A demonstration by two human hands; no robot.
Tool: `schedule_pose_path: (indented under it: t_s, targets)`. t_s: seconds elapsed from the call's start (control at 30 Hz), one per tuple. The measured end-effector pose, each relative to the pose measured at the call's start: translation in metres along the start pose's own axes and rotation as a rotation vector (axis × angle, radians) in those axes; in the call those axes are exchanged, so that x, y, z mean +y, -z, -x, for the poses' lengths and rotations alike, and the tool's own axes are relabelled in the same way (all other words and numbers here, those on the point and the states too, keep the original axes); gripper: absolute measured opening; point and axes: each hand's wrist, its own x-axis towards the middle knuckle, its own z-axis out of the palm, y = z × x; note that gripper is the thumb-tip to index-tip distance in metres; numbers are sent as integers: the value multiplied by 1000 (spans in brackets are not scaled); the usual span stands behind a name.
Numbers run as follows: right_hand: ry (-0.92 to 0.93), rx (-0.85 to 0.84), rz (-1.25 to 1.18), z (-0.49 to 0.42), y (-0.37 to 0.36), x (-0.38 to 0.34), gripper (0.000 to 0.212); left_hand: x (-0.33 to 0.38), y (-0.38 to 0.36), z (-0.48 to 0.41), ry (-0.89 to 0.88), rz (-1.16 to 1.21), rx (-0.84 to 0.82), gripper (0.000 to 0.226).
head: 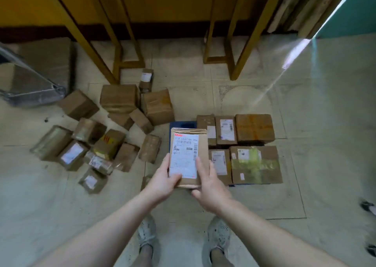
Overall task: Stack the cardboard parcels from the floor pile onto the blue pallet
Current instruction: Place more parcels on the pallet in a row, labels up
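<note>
I hold a flat cardboard parcel (202, 144) with a white shipping label in front of me, above the left part of the blue pallet (182, 124). My left hand (162, 180) grips its lower left corner, thumb on the label. My right hand (209, 185) holds its lower right edge, fingers lying along the side. Several parcels lie flat on the pallet to the right, among them a taped brown box (254, 129) and a wide box with yellow-green tape (255, 165). The floor pile (105, 136) of loose parcels spreads to the left.
Yellow wooden table legs (240, 49) stand behind the pile and the pallet. A folded cardboard sheet and a grey metal frame (34, 87) lie at the far left. My two feet (218, 234) stand on the tiled floor below the parcel. Another person's shoe (368, 205) shows at the right edge.
</note>
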Motion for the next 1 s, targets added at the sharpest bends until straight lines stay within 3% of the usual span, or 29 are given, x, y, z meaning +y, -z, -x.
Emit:
schedule_pose_path:
  t_s: [0.1, 0.2, 0.33, 0.53, 0.77, 1.0]
  targets:
    - [25, -46, 51, -37, -20, 34, 92, -36, -27, -27, 18, -7, -64, 89]
    - [39, -73, 86, -78, -51, 65, 90, -85, -47, -63, 50, -27, -89, 96]
    - [67, -80, 195, -141, -103, 98, 91, -149, -70, -115, 142, -59, -89, 97]
    - [11, -69, 341, -221, -173, 143, 88, -227, -107, -192, 145, -53, -78, 93]
    - [3, 3, 485, -264, -200, 185, 87, -268, -147, -238, 145, -7, -63, 97]
    - [-18, 45, 448, -273, -212, 197, 85, -285, -165, -251, 108, -105, -24, 98]
